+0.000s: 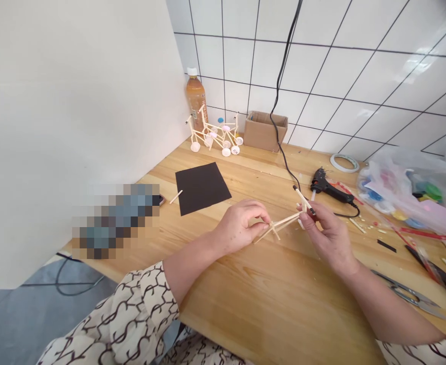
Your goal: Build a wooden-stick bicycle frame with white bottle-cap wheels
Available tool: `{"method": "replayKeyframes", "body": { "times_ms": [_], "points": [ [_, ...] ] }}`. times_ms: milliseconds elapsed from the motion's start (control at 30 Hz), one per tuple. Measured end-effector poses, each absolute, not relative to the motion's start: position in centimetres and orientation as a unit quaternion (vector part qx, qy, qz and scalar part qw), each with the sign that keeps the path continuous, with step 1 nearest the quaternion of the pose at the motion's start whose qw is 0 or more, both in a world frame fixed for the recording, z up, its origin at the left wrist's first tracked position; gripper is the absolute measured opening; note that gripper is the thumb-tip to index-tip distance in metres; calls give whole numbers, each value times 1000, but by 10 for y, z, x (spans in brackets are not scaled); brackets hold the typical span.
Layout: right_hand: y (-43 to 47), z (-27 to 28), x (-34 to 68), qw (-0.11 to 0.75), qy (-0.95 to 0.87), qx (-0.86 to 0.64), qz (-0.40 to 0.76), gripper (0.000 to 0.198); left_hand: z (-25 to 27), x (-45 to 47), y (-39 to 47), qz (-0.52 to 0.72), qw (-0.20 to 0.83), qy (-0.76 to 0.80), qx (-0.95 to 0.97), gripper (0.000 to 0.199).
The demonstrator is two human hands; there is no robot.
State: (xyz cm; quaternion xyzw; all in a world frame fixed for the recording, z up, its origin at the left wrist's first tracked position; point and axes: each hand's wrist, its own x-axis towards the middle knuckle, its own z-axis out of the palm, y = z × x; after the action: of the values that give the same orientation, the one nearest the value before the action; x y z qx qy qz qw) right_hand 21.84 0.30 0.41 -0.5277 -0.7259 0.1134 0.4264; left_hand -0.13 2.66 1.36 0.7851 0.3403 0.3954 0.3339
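Between my hands, just above the wooden table, is a small bicycle frame (287,219) built from thin pale sticks. My left hand (244,226) pinches its crossed-stick end with thumb and forefinger. My right hand (327,234) grips the other end, where an upright stick carries a crossbar (301,195) with dark tips. No wheels show on this frame. Beyond my right hand lies a black glue gun (331,187), its nozzle end near the crossbar. A square of black card (203,188) lies past my left hand, with a short loose stick (176,196) at its left edge.
Finished stick bicycles (215,134) with round wheels stand at the back by a drink bottle (196,96) and a cardboard box (265,133). On the right are a tape roll (344,162), a plastic bag of coloured caps (409,187) and thread snips (411,294). A black cable (280,86) hangs behind.
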Motion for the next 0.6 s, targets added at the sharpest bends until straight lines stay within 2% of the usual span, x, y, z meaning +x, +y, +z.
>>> {"method": "replayKeyframes", "body": {
  "times_ms": [600],
  "points": [
    [4,5,217,433,-719,-529,123,13,10,-1,28,418,251,295,821,9]
  ]
}}
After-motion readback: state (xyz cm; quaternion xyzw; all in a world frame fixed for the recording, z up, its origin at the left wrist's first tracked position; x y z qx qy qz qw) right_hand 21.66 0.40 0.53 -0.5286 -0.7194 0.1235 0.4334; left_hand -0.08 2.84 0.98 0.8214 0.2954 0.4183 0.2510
